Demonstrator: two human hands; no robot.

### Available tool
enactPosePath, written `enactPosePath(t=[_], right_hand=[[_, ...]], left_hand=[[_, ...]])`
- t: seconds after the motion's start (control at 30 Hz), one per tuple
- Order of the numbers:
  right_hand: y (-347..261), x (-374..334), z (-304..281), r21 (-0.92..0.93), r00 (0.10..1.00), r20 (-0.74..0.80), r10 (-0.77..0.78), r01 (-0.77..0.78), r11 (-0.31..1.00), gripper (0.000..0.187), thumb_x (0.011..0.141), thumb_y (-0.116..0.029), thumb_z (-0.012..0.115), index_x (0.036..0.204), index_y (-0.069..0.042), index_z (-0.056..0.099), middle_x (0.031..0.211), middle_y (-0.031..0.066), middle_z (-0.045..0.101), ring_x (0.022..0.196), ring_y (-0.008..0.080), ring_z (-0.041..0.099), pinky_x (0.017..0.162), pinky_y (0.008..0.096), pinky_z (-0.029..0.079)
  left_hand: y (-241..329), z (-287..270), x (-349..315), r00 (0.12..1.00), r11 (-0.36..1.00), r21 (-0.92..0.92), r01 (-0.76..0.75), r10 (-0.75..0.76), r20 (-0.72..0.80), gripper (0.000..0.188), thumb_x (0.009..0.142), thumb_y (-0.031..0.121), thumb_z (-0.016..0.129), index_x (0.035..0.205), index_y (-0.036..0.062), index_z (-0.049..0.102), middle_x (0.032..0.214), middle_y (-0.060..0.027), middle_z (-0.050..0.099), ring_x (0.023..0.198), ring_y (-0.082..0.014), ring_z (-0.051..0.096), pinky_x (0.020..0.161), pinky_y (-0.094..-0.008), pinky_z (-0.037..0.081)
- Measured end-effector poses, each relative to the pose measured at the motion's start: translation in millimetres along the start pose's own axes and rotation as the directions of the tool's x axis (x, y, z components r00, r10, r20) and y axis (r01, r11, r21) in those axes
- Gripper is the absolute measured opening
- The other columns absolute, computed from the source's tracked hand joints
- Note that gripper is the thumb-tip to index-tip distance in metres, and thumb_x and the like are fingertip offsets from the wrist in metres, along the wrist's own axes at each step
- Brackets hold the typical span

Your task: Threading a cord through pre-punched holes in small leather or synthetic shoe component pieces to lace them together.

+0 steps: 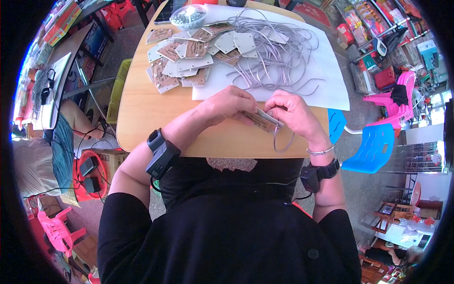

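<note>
- We're watching the left hand [231, 104] holding a circuit board [260, 121] firmly, its thumb and fingers closing on the board's left end.
- The right hand [292, 112] is curling its thumb and fingers in tight at the other end; we can't tell whether they're gripping board, cable or both.
- So the board is sitting between the two hands, tilting down to the right, with a grey cable [275, 143] looping below the right hand.
- Now the edges: we're working close to the near side of the wooden table [198, 142], and that loop is hanging just inside it.
- We're seeing bare wood lying left of the left forearm.
- Beyond the hands, piled boards [187, 59] and tangled cables [274, 52] are crowding the far side, partly covering a white sheet [326, 87].
</note>
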State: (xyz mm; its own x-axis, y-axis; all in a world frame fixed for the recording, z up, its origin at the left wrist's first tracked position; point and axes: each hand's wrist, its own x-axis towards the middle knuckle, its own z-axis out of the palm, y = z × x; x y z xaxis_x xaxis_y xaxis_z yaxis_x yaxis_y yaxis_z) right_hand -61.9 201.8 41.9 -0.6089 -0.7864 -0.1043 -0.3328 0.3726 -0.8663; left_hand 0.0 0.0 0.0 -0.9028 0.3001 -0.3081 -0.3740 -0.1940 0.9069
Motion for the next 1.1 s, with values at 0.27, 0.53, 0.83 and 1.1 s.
enactPosePath(t=[0.27,0.53,0.83,1.1], right_hand=[[-1.0,-3.2,4.9,-0.023,1.0,-0.007,-0.01,0.01,1.0,0.01,0.081,-0.001,0.057,0.088,0.002,0.063,0.079,0.0051,0.056,0.072,0.0113,0.056,0.063,0.0257,0.045],[0.2,-5.8,3.2,0.183,0.98,0.141,0.138,-0.163,0.97,0.012,0.085,-0.004,0.055,0.09,0.003,0.063,0.08,0.0015,0.06,0.071,0.0073,0.055,0.061,0.023,0.045],[-0.2,-8.8,4.5,0.25,0.982,0.141,0.128,-0.16,0.955,0.013,0.085,-0.003,0.054,0.092,0.003,0.062,0.08,-0.0003,0.061,0.072,0.0052,0.054,0.063,0.0215,0.044],[-0.3,-8.0,10.4,0.068,0.992,0.066,0.11,-0.114,0.991,0.005,0.087,-0.002,0.054,0.089,0.0,0.058,0.076,-0.0027,0.054,0.07,0.0043,0.05,0.06,0.021,0.043]], left_hand=[[-2.7,0.8,2.5,1.0,0.999,-0.04,0.013,-0.012,0.015,0.014,0.079,0.009,0.061,0.078,-0.0042,0.062,0.083,-0.01,0.062,0.078,-0.0178,0.062,0.074,-0.0287,0.056],[-3.3,3.3,3.6,0.999,1.0,0.0,0.023,-0.023,0.03,0.012,0.078,0.007,0.062,0.08,-0.0056,0.062,0.081,-0.0111,0.063,0.076,-0.0182,0.063,0.072,-0.028,0.056],[-1.8,2.2,0.9,0.999,0.999,0.045,0.022,-0.023,0.026,0.013,0.077,0.006,0.063,0.082,-0.0061,0.063,0.08,-0.0105,0.064,0.076,-0.0167,0.063,0.071,-0.0269,0.055],[0.2,1.9,0.4,0.998,0.995,0.09,0.044,-0.049,0.045,0.013,0.076,0.005,0.063,0.083,-0.0058,0.063,0.082,-0.0101,0.064,0.076,-0.0167,0.063,0.075,-0.0261,0.054]])
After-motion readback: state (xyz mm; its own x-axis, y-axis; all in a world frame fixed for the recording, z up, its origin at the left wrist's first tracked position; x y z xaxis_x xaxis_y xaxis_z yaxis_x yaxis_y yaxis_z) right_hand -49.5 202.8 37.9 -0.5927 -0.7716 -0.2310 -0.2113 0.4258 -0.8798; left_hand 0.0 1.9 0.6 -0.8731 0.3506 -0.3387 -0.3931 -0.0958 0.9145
